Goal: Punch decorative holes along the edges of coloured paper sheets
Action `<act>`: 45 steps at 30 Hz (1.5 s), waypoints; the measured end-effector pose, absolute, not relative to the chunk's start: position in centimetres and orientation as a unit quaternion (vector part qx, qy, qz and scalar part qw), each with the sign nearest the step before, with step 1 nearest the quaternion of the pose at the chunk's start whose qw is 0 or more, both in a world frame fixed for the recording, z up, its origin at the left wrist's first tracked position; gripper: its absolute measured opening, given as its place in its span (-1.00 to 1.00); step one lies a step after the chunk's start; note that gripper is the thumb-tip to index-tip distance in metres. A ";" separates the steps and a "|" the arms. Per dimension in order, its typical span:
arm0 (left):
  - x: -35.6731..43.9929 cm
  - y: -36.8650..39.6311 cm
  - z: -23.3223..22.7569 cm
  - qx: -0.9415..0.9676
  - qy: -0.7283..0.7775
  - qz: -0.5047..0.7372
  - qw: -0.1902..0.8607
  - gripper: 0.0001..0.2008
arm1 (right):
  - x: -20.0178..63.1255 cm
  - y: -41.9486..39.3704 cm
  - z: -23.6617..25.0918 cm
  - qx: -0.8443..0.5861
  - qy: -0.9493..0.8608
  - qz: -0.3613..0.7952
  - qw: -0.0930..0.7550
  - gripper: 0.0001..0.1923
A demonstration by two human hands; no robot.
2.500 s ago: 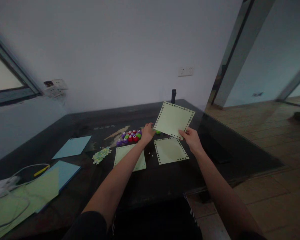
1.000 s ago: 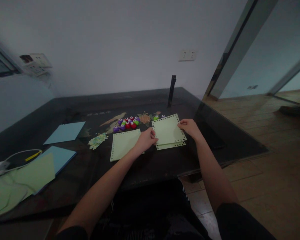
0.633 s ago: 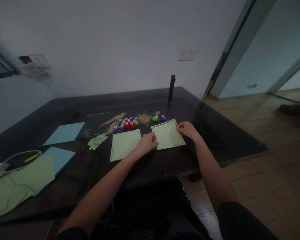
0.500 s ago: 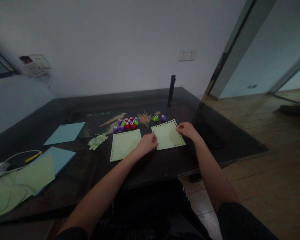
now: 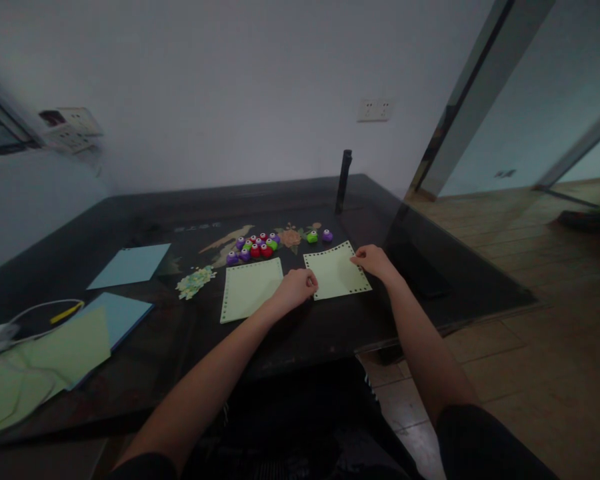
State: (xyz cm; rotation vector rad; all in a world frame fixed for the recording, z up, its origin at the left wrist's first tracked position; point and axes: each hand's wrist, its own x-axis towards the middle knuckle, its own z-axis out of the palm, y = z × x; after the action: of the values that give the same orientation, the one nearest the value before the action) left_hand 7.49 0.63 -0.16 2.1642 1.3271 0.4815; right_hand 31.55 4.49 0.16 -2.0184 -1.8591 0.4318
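A pale green sheet of paper with holes punched along its edges (image 5: 334,272) lies between my hands. My left hand (image 5: 296,285) pinches its left edge near the lower corner. At the right edge, the fingers of my right hand (image 5: 373,259) are closed on the paper too. To the left, partly behind my left wrist, rests a second punched pale green sheet (image 5: 250,288). Behind the sheets sits a cluster of red, purple and green pieces with eye-like white tops (image 5: 256,248). A green piece (image 5: 312,237) and a purple one (image 5: 327,235) stand apart from it.
Small pale paper scraps (image 5: 195,283) are piled left of the sheets. Blue sheets (image 5: 130,265), green sheets (image 5: 25,380), a white cable and a yellow item (image 5: 67,313) lie farther left. A black upright object (image 5: 343,181) stands at the back of the dark table (image 5: 300,340).
The punched sheet's far edge has shifted very slightly, sitting a little lower now. Both hands stay at its edges, almost unmoved.
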 end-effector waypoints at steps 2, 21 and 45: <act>7.5 0.5 -0.1 0.803 0.496 0.181 0.275 -0.93 | 31.5 4.5 0.1 -0.715 -0.658 0.154 0.180 -0.90; 7.7 0.4 -0.2 0.820 0.497 0.162 0.233 -0.87 | 31.4 4.8 -1.0 -0.730 -0.660 0.090 0.154 -0.86; 7.7 0.3 0.0 0.826 0.492 0.146 0.232 -0.86 | 30.9 4.4 -0.5 -0.735 -0.659 0.076 0.140 -0.82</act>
State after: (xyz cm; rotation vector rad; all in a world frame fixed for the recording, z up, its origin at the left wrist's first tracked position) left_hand 7.71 0.29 -0.05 2.2710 1.3513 0.4022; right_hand 30.89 4.38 -0.49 -2.1241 -1.9031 0.2188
